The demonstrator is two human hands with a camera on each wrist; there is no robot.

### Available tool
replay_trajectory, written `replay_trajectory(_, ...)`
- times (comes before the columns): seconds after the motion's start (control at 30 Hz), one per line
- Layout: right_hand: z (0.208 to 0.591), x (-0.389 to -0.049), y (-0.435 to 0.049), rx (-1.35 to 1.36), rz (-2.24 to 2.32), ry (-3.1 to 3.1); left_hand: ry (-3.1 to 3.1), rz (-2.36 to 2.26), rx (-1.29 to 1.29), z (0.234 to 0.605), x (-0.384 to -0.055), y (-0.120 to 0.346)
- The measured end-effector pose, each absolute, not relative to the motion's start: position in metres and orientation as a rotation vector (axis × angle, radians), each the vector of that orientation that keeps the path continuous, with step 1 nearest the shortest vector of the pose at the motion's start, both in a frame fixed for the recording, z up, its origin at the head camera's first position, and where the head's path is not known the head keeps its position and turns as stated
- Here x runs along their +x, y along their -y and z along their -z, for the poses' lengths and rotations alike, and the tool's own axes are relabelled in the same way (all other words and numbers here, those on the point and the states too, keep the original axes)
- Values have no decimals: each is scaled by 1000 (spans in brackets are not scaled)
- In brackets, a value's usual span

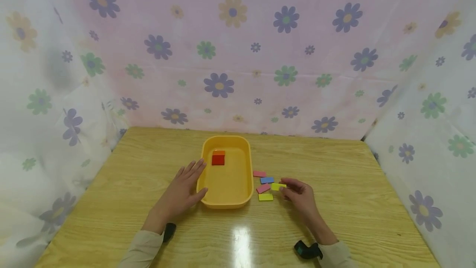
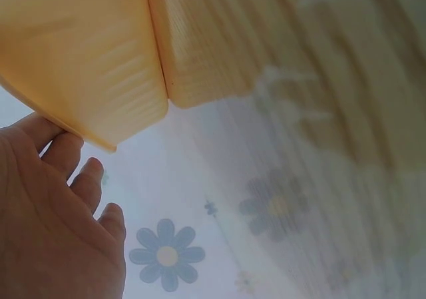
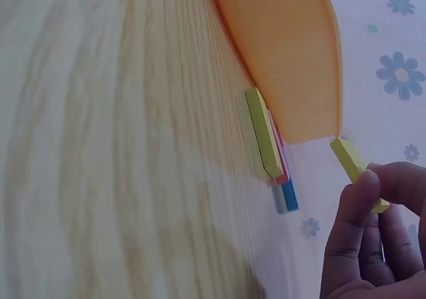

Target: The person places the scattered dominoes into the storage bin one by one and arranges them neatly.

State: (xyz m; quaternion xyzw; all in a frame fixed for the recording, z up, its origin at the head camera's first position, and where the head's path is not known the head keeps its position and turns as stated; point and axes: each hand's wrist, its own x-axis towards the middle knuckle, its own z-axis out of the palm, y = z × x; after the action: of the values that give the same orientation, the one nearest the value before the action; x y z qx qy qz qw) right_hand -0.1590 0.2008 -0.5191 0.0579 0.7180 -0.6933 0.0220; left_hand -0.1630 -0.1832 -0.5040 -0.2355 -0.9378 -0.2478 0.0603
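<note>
A yellow plastic tub (image 1: 224, 206) stands on the table; inside it lie a red block (image 1: 218, 160) and an orange block (image 1: 219, 152). My left hand (image 1: 182, 193) rests on the tub's left rim with its fingers extended, fingertips right at the edge in the left wrist view. Between thumb and fingers, my right hand (image 1: 302, 199) pinches a yellow domino-like block (image 3: 347, 158), held just right of a small group. That group has two pink blocks (image 1: 259, 173), a blue block (image 1: 267, 180) and another yellow block (image 1: 265, 197), close beside the tub's right wall.
The wood-grain table (image 1: 357, 193) has its far edge against a pink flowered sheet (image 1: 256, 106). White flowered sheets hang on the left and right sides. A black wrist device (image 1: 308, 250) sits at the right sleeve.
</note>
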Motion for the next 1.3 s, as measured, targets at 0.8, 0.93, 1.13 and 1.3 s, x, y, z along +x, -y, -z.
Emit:
replay_trajectory(0.8, 509, -152, -144, 106, 2321, -2051, 2841, 736, -720, 503, -164, 184)
replay_trajectory(0.93, 503, -155, -135, 69, 2338, -2030, 2836, 721, -718, 504, -164, 183)
replay_trajectory(1.13, 494, -162, -118, 61, 2342, -2035, 2843, 709, -714, 504, -164, 182)
replay_trajectory(1.3, 484, -170, -104, 64, 2331, -2071, 2839, 697, -716, 504, -164, 182)
